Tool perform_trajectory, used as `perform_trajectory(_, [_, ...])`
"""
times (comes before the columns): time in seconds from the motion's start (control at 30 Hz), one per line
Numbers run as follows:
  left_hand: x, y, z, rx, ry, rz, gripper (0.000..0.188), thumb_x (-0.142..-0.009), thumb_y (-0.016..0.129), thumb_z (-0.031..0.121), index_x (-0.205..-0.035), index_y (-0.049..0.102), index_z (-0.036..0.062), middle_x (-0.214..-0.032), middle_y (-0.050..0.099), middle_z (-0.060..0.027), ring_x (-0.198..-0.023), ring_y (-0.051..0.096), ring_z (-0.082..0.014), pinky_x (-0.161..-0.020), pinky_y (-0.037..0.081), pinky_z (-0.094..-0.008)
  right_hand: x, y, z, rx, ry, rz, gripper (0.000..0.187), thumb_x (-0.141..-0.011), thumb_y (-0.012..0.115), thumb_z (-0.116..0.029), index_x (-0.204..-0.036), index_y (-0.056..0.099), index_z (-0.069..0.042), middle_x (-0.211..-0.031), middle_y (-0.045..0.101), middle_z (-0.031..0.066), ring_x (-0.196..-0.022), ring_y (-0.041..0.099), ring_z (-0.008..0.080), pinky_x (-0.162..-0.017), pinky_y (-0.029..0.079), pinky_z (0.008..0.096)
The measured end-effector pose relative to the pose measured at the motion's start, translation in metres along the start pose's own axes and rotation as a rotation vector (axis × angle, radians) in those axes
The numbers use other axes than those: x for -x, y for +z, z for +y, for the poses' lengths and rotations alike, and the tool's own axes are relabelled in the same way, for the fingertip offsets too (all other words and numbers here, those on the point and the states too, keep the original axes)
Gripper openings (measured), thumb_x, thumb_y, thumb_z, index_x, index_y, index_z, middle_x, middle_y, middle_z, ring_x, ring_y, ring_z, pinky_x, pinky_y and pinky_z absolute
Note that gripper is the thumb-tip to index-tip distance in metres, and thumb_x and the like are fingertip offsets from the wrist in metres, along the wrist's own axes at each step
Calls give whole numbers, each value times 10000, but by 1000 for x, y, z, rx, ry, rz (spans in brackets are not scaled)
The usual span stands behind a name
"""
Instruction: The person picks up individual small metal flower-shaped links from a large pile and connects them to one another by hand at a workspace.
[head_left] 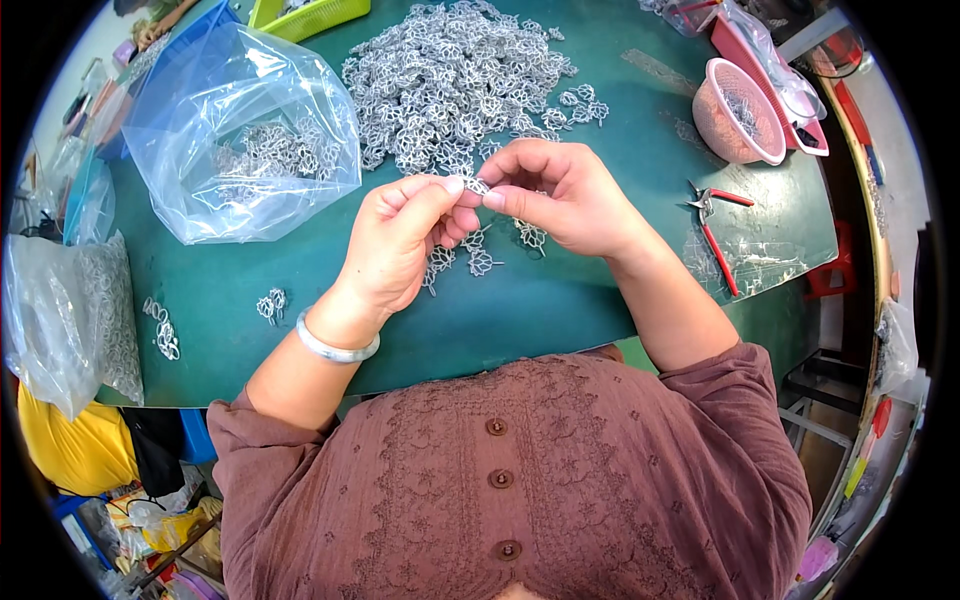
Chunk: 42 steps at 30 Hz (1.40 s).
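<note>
Both hands meet over the green table, pinching one small silver openwork metal piece (477, 186) between thumbs and fingertips. My left hand (405, 225), with a pale bangle (338, 342) on its wrist, grips the piece from the left. From the right, my right hand (560, 195) holds it by thumb and index finger. Several like pieces (481, 260) lie on the table just below and behind the fingers. Beyond the hands rises a large heap of the same flower-shaped pieces (450, 75).
A clear plastic bag (250, 205) with more pieces stands left; a filled bag (118, 320) sits at the left edge. Red-handled pliers (712, 225) and a pink basket (720, 130) are on the right. A green tray (300, 22) stands at the back. Rings (162, 328) lie near left.
</note>
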<state>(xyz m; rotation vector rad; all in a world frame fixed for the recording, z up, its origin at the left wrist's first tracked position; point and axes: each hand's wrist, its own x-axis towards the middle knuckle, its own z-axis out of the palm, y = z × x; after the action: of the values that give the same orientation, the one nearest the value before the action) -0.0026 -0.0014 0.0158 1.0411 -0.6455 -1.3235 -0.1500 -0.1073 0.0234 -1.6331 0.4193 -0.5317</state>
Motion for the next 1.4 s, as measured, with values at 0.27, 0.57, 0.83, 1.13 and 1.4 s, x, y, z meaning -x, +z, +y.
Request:
perform_trajectory(0.27, [-1,-2,-1,4,-4,-23,161,-824,539,167,-811,617,26,-683,588,-26,-609,513,-73,-573,397,-190,0,0,0,9,-15,5,141,-760,635,-90,-851,584,4,-717,573,8,-661,517,57,-598,436,200])
perform_trajectory(0.57, [-2,-3,-3,-5,-1,-13,140,-824,538,148,-813,612,30,-692,589,-29,-610,514,-73,-567,394,-191,0,-1,-1,237,-190,43,128,-728,648,-57,-828,583,-10,-717,557,8,-638,518,62,-565,436,200])
perform_trajectory(0.83, [1,2,-10,-355,318,48,72,-806,553,70,-801,601,16,-676,568,-11,-561,479,-68,-523,373,-188,0,0,1,232,-246,51,138,-705,636,-7,-831,580,-9,-729,548,18,-638,523,77,-567,441,206])
perform_trajectory(1.13, [0,2,-2,-928,745,12,17,-764,557,-16,-781,558,-16,-666,525,-54,-562,469,-101,-497,369,-217,-1,-1,3,229,-321,71,138,-694,625,19,-818,572,-10,-730,549,31,-639,528,97,-577,442,222])
perform_trajectory(1.4, [-1,0,-2,-976,783,6,16,-778,544,-13,-780,559,-17,-686,542,-63,-578,495,-112,-514,385,-220,-1,-1,2,256,-337,90,139,-698,614,29,-824,572,-12,-740,549,32,-638,522,97,-573,435,221])
